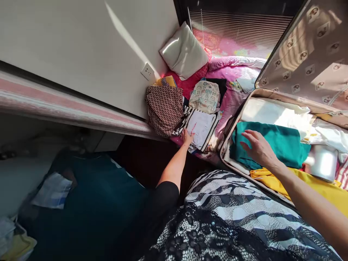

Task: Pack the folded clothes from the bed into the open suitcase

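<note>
My left hand [188, 137] is at the near left edge of a folded white shirt [200, 127] with black stripes and red print, its thumb and fingers closed on that edge. The shirt lies on pink bedding, beside a brown patterned cloth bundle [165, 108] and below a cream patterned folded cloth [205, 96]. My right hand [258, 146] is open, fingers apart and holding nothing, over a folded teal garment [280, 141] in the open suitcase [227, 141]. A yellow garment [307, 181] lies in the near part of the suitcase.
White garments [274, 110] and a shiny pale cylinder [323, 162] are also in the suitcase, whose lid [307, 54] stands raised. A pale cushion [184, 52] leans by the wall with a socket [148, 71]. Dark teal cloth [100, 188] lies at lower left.
</note>
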Demonstrator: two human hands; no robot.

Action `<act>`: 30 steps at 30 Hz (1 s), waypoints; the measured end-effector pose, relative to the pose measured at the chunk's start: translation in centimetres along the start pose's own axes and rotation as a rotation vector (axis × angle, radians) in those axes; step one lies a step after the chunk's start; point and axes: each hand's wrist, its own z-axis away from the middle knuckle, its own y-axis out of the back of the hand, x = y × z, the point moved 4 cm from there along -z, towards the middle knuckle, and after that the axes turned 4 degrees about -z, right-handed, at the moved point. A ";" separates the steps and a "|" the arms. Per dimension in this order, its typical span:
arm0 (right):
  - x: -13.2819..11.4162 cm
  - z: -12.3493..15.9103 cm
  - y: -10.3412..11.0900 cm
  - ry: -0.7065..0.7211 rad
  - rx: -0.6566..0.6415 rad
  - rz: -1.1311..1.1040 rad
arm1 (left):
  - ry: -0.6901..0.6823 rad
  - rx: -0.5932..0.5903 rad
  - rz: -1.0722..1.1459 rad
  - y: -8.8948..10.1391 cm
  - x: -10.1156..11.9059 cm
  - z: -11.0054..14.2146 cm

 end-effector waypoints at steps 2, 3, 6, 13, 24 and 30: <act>-2.4 -3.0 -2.3 0.054 -0.080 -0.018 | 0.032 -0.009 -0.046 0.0 -1.3 -1.9; -3.4 -4.1 -3.4 0.070 -0.111 -0.026 | 0.034 -0.020 -0.062 0.0 -1.8 -2.7; -5.1 -6.3 -6.1 0.089 -0.184 -0.037 | 0.025 -0.071 -0.091 -0.1 -2.7 -4.6; -5.8 -8.2 -9.8 0.031 -0.332 0.079 | 0.034 -0.080 -0.069 -0.1 -2.5 -4.5; -5.1 -8.9 -10.6 -0.006 -0.306 -0.078 | -0.028 -0.263 0.334 2.3 0.3 -1.0; -3.6 -9.6 -7.1 -0.147 -0.107 -0.576 | -0.170 -0.575 0.702 11.0 1.3 3.1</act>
